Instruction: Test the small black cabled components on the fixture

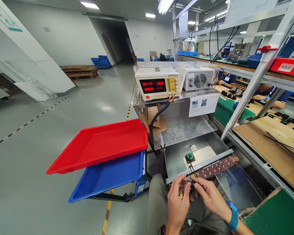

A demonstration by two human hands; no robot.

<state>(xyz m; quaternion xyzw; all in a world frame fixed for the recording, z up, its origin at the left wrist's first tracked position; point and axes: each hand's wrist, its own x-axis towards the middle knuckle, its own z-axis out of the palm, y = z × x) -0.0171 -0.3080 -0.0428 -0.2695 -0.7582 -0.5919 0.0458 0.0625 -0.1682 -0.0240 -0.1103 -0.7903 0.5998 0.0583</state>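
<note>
Trays first: two, a red tray (100,143) stacked over a blue tray (107,174), both sitting well off to my left on a cart. Power supply (158,84) with red digits and a fan unit (198,78) are sitting side by side on the upper metal shelf (181,129), one of each. Below that, I'm looking into a metal drawer (176,156), and a perforated brown strip (217,166) is lying along its front rail, long axis running left-low to right-high.

Inside the drawer, one small round black part (189,157) with a green centre is resting on a pale plate (203,154). Black wires (192,169) are running from that part straight toward me, down to my hands, so the part is lying directly ahead and slightly above both grips, wire axis pointing near-far.

I'm pinching the wire end between both hands: left hand (177,199) and right hand (210,195) are closing narrow at the fingertips, nearly touching each other, just in front of the drawer rail. Right fingertips are sitting closer to the wire. Something yellow is showing under my left fingers; can't tell what it is. Blue wrist strap (233,215) is on my right wrist. Other people are working at the surface (271,130) far right.
</note>
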